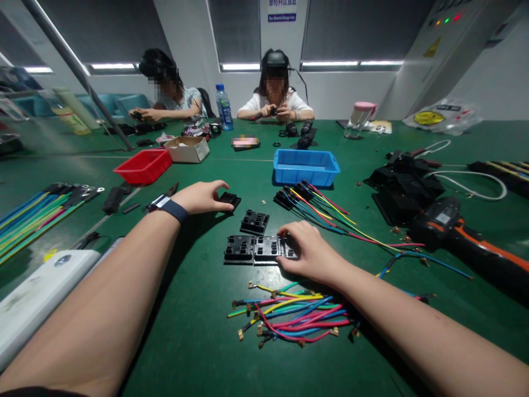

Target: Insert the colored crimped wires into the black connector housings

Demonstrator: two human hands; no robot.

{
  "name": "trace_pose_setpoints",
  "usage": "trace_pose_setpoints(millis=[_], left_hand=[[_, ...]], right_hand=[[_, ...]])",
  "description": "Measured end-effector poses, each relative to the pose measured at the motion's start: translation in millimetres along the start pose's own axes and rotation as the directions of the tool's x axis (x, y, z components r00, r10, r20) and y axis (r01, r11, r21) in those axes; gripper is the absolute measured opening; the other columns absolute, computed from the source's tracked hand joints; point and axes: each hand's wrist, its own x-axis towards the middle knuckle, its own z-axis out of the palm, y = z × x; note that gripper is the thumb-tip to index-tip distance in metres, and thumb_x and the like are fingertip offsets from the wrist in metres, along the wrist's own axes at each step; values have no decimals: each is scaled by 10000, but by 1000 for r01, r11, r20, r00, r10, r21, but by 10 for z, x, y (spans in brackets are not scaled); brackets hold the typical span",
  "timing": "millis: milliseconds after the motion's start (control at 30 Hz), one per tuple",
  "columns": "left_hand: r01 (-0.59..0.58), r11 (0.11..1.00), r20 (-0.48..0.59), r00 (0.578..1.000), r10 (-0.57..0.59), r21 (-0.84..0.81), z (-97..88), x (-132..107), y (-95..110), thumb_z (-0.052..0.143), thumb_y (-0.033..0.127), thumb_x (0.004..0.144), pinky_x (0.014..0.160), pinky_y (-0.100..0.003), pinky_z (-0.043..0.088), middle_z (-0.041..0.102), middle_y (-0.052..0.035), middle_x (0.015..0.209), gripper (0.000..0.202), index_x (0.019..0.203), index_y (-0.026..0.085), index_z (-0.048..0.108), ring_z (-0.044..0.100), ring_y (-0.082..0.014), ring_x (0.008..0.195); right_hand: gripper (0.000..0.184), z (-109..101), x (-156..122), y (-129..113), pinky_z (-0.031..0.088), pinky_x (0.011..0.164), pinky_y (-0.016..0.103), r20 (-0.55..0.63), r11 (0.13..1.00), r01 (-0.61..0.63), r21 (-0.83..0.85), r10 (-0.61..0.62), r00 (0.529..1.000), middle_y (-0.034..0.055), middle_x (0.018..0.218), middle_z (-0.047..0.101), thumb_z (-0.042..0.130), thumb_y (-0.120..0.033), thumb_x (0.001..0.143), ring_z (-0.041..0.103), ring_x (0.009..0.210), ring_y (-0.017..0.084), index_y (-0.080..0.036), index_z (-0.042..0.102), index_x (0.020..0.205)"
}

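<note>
My left hand, wearing a dark watch strap, holds a small black plastic block between thumb and fingers, at the table's middle. Close by lies another black block with raised slots on top. In front of it, two similar blocks, the left one and the middle one, sit side by side. At the row's right end, the thumb and fingers of my right hand grip a third block, partly covered by the hand. Nearer me spreads a pile of short coloured wires with brass terminals.
Beyond my hands stand a blue bin, a red tray and a white box. Wired black blocks lie right of centre. A power tool rests at right, wire bundles at left. Two people sit across the table.
</note>
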Motion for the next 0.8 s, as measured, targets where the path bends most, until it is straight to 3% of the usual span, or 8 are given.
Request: trace_pose_setpoints(millis=[100,233,433,567,633,700,800], left_hand=[[-8,1000,32,999,8,-14,-18,-14,12,553,719,626,689,-268,453,667,-46,921,824,1294,250,444,629,-220,819],[-78,997,90,993,81,-29,-12,-17,-12,587,655,638,759,-267,450,666,-27,1010,695,1213,271,516,620,-209,875],[-76,997,78,994,77,-24,0,-7,11,547,654,667,769,-275,454,657,-37,1031,649,1177,253,549,609,-217,898],[-196,980,62,978,198,-38,-43,-21,71,525,459,740,866,-290,437,621,-50,1117,517,1204,230,541,575,-212,997],[-254,965,63,964,258,-68,-51,-28,84,538,333,709,939,-303,408,590,-46,1189,591,1288,240,464,543,-205,1068],[-253,964,66,964,259,-78,-43,-36,80,554,306,683,967,-318,395,575,-53,1217,652,1318,234,426,528,-210,1095],[-221,973,96,969,226,-64,-19,-73,60,573,366,685,944,-317,412,597,-59,1169,554,1216,219,523,546,-217,1061]], right_hand=[[348,1,2,-6,385,814,394,4,1000,0,-1,0,1000,58,1000,615,644,-316,701,509,948,241,-210,547,1018],[337,3,7,-9,386,808,393,3,1000,4,0,-4,1000,57,994,616,637,-309,703,510,945,237,-209,549,1013],[346,2,6,-1,390,804,403,5,1000,5,-7,-5,1000,66,1000,617,637,-305,696,510,946,244,-212,549,1017],[396,4,6,-3,395,814,408,-2,1000,-6,0,6,1000,68,1030,614,639,-309,690,514,955,244,-210,532,1058],[400,4,7,-10,396,816,411,-5,1000,-8,2,8,1000,72,1034,614,636,-308,693,517,958,245,-212,528,1065],[394,1,7,-17,397,813,413,-4,1000,-8,0,8,1000,76,1027,615,631,-306,694,519,958,248,-215,529,1064],[397,-4,7,-24,396,809,413,-4,1000,-9,-3,9,1000,77,1022,614,630,-303,692,521,953,248,-216,530,1067]])
